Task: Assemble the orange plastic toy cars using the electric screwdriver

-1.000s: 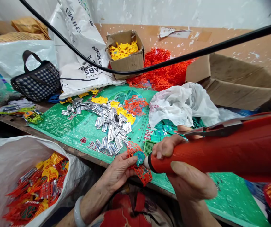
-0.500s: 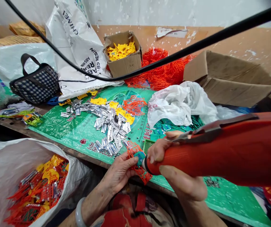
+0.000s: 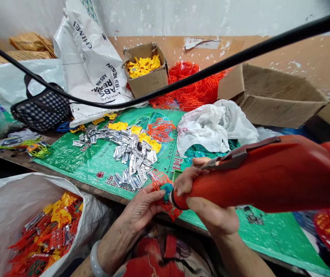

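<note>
My left hand [image 3: 140, 207] pinches an orange openwork plastic piece [image 3: 159, 177] with a small teal plastic part [image 3: 167, 188] on it, over the table's front edge. Wrapped around a red power screwdriver [image 3: 257, 175] is my right hand [image 3: 215, 215], its fingers near the tool's nose. The nose meets the teal part; the bit itself is hidden. Just behind my hands lies a pile of silver metal pieces [image 3: 134, 157], with yellow plastic parts [image 3: 118, 125] and more orange openwork pieces [image 3: 161, 129] beyond. A green basket [image 3: 177, 175] is partly covered by my right hand.
A black cable [image 3: 182, 83] sags across the view. At left, a white sack [image 3: 95, 204] holds orange and yellow pieces. Behind stand a carton [image 3: 150, 81] of yellow parts, an orange heap [image 3: 193, 92], a large carton [image 3: 280, 109] and a white plastic bag [image 3: 205, 129].
The view has shifted slightly, and the cable hangs lower at left. The screwdriver's nose stays at the teal part while its body and my right hand sit a little further left.
</note>
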`<state>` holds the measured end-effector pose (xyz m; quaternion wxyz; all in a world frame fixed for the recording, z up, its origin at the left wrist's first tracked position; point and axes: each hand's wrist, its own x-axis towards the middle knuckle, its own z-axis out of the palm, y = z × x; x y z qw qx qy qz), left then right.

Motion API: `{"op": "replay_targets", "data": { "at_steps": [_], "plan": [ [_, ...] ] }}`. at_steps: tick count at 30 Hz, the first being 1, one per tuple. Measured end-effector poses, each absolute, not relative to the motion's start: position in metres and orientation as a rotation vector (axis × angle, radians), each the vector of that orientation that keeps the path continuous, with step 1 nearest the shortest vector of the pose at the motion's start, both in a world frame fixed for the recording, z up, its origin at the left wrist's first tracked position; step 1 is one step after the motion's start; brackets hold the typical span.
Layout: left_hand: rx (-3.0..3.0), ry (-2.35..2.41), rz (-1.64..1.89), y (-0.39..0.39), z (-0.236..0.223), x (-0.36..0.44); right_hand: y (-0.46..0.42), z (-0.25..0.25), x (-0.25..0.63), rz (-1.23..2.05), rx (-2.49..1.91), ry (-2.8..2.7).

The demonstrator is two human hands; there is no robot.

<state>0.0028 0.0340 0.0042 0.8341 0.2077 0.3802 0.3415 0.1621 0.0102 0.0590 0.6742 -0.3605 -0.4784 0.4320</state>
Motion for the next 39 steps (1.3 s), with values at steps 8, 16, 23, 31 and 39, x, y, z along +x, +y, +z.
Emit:
{"op": "replay_targets", "data": {
  "at_steps": [8, 16, 23, 31, 39],
  "plan": [
    [0.386, 0.817, 0.763, 0.035, -0.002, -0.004, 0.029, 0.061, 0.183, 0.802, -0.851, -0.946],
    [0.419, 0.800, 0.767, 0.034, 0.007, -0.006, 0.039, 0.051, 0.204, 0.535, -1.262, -0.976],
    [0.268, 0.909, 0.747, 0.039, 0.004, -0.015, -0.008, 0.010, 0.272, 0.181, -1.713, -1.317],
    [0.227, 0.895, 0.704, 0.041, 0.002, -0.004, -0.032, -0.023, 0.305, 0.078, -2.171, -1.649],
    [0.256, 0.814, 0.724, 0.035, 0.001, 0.000, -0.026, -0.025, 0.303, 0.009, -2.293, -1.769]
  ]
}}
